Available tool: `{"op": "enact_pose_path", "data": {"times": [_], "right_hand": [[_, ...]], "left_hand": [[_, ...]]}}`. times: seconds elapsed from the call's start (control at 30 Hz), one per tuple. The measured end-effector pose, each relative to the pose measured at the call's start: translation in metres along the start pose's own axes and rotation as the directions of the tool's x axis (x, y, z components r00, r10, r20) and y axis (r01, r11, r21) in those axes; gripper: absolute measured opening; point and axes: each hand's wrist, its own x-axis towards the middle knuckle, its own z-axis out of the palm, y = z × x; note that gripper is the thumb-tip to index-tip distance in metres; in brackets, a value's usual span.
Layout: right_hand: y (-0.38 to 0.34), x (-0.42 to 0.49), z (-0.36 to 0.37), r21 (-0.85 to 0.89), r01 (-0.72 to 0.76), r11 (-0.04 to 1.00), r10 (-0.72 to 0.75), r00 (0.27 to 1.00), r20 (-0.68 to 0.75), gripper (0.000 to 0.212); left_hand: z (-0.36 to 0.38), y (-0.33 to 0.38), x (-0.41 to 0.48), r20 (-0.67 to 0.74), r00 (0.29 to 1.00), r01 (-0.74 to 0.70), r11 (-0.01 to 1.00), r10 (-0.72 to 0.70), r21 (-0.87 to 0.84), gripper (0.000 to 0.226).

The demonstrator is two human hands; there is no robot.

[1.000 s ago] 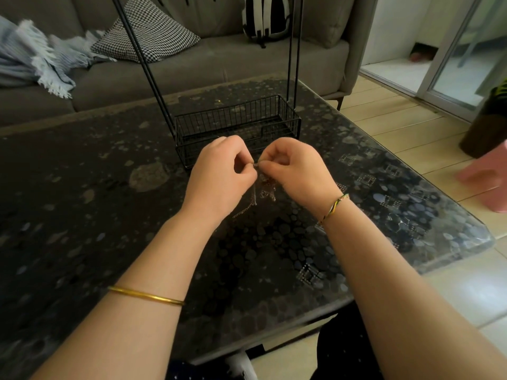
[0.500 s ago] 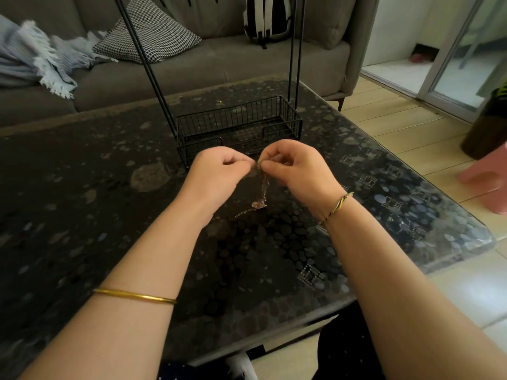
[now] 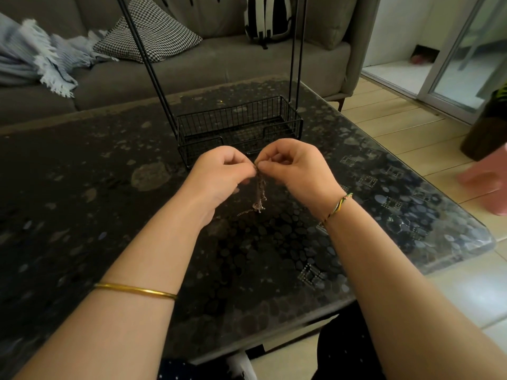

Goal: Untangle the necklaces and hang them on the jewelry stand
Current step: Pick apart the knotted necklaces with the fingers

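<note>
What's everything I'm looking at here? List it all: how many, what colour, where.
table: one, dark pebble-patterned, foreground
jewelry stand: one, black wire, on the table's far half
necklaces: one tangled bunch, number unclear, metallic, held just above the table
sofa: one, grey, behind the table
cushion: one, black-and-white check, on the sofa
blanket: one, pale blue, sofa's left end
bag: one, black-and-white striped, on the sofa
pink object: one, blurred, right edge of view
bangle: one, gold, left forearm
bracelet: one, multicoloured, right wrist
left hand: one, pinching the bunch's top
right hand: one, pinching the bunch's top
</note>
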Motion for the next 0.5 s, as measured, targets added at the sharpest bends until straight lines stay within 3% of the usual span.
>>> {"op": "enact_pose_path", "data": {"times": [0.27, 0.37, 0.5], "right_hand": [[-0.0060, -0.0026, 0.0020, 0.061, -0.032, 0.998, 0.028, 0.998, 0.052, 0.008], [-0.0077, -0.0035, 0.0007, 0.102, -0.063, 0.993, 0.056, 0.996, 0.066, 0.008], [-0.0061, -0.0026, 0.0023, 0.015, -0.003, 1.000, 0.002, 0.999, 0.036, 0.012]], "left_hand": [[-0.0004, -0.0020, 0.0040, -0.052, 0.998, 0.021, 1.000, -0.022, -0.018, 0.005], [-0.0007, -0.0012, 0.0061, -0.016, 0.994, 0.105, 0.987, -0.108, -0.125, 0.016], [-0.0011, 0.0030, 0.0051, 0.062, 0.966, 0.257, 0.914, -0.250, -0.313, 0.021]]}}
